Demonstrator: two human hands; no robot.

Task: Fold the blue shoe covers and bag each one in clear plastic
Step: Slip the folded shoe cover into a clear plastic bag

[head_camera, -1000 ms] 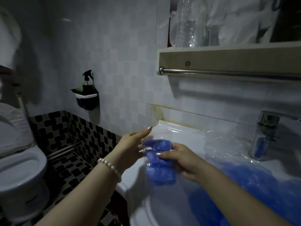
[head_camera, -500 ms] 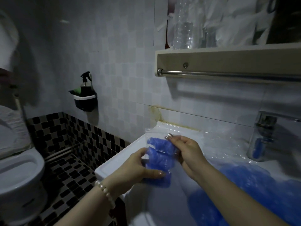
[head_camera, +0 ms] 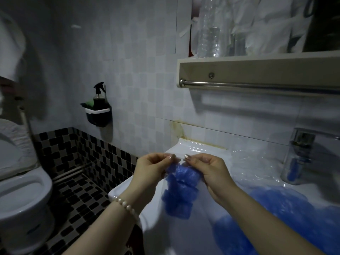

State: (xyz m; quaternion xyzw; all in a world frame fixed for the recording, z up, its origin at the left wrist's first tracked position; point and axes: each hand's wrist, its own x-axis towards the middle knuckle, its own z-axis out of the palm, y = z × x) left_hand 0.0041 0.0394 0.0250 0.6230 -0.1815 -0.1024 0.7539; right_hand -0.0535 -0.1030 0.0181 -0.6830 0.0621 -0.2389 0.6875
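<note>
Over the left edge of the sink (head_camera: 128,184), both hands are up at the mouth of a clear bag (head_camera: 200,196). Left hand (head_camera: 150,172) pinches one side of the opening, right hand (head_camera: 207,170) pinches the other, fingertips nearly touching in the middle. Folded shoe cover (head_camera: 179,194) hangs inside the bag just below the fingers, so this one looks basically bagged and only needs closing.

What could go wrong, imo: the plastic is thin and slippery, and the grip is just fingertip pinches on the very top edge. If one side slides out, the mouth flops open and the cover could drop into the basin or off the sink edge toward the floor. The fold also looks loose and bunchy, so it might spring open in there and make the packet lumpy. Long nails could snag or poke the film too.

Hard-to-see stuff: the bag is nearly invisible against the white sink, so I can't tell where its sides or bottom end, or whether there's any seal strip. More clear plastic (head_camera: 257,162) lies by the tap (head_camera: 298,159), can't count the pieces. The pile of blue covers (head_camera: 276,208) in the basin runs off the right and bottom edges, so no idea how many are left. Whole room is dim as well.
</note>
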